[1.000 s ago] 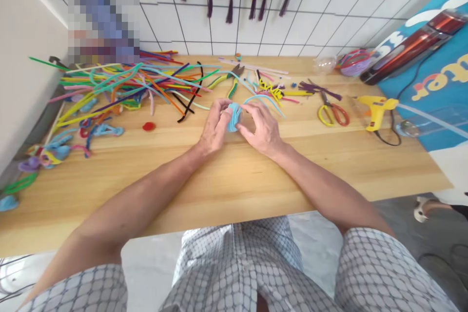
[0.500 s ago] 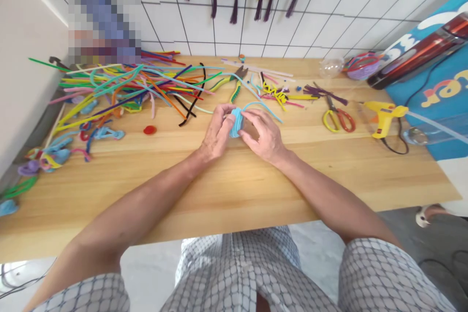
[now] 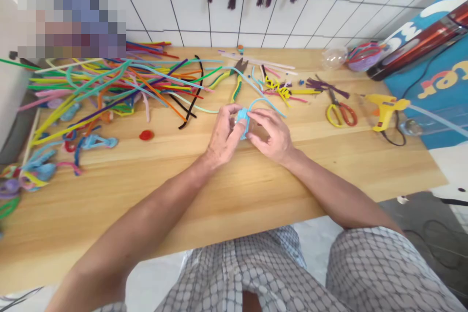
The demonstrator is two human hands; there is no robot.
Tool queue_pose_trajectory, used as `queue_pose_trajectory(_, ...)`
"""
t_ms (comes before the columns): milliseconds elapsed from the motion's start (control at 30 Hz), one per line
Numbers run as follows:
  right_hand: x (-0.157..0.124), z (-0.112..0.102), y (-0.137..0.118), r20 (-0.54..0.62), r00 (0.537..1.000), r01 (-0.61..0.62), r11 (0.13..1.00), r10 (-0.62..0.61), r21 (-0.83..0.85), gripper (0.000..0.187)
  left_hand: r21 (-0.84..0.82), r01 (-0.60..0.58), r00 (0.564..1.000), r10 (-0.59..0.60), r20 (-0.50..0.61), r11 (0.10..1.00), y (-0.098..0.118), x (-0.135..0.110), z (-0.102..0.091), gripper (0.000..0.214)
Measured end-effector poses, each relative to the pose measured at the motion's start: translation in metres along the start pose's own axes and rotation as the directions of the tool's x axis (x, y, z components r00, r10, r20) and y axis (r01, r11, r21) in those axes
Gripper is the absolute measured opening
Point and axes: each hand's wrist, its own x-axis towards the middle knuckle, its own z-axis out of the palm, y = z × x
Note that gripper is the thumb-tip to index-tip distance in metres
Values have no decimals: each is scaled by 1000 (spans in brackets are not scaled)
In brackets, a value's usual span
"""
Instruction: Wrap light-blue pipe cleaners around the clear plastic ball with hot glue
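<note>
In the head view we note the left hand closed on a light-blue coil, thumb across it, between both hands over the wooden table. The right hand is loosely curled, fingertips at the coil's edge, though whether gripping we cannot tell; pliers lie beyond.

A camera on my head, near the counter, looks forward and down over my hands to the tiled wall.
</note>
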Motion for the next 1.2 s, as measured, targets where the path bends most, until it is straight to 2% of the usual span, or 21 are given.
queue_pose_trajectory(200,1,4,-1,-35,999,22,1000,-22,-9,50,-3,-10,1000,10,-15,1000,-7,0,4,44)
queue_pose_trajectory(367,3,5,-2,1,1000,-4,1000,4,-15,48,10,-15,999,15,-36,1000,-11,2,0,51)
queue_pose_trajectory(467,4,5,-4,35,999,-39,999,39,-1,48,23,-9,1000,9,-19,1000,-9,3,-2,55)
queue_pose_trajectory(700,2,3,-7,78,995,-70,997,68,22,47,92,5,1000,-6,9,996,0,-2,-5,51)
queue_pose_trajectory(933,-2,3,-5,29,999,-20,1000,20,3,49,179,-47,999,50,-13,983,-2,-6,-3,49)
queue_pose_trajectory(1067,-1,6,-2,-14,1000,14,1000,-13,25,48,188,8,1000,-2,-28,982,-7,-4,-2,50)
queue_pose_trajectory(1200,0,10,1,4,1000,0,999,0,53,47,196,22,999,-12,-53,980,-7,-1,-3,51)
